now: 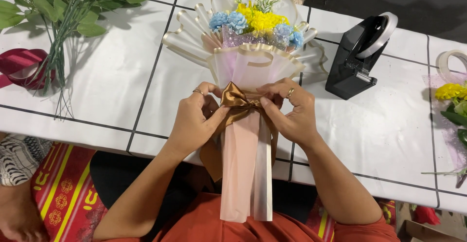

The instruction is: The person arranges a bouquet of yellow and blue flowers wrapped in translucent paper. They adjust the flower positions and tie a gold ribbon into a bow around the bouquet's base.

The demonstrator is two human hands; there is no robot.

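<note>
Head view, left hand [194, 120] and right hand [287, 113] grips pinched on brown bow [236, 101]; bouquet [253, 42] stem hidden by wrap

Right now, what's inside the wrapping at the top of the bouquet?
Inside the wrapping show yellow flowers, blue flowers and a pale green sprig. Their stems are covered by the paper and the brown bow that both hands pinch.
</note>
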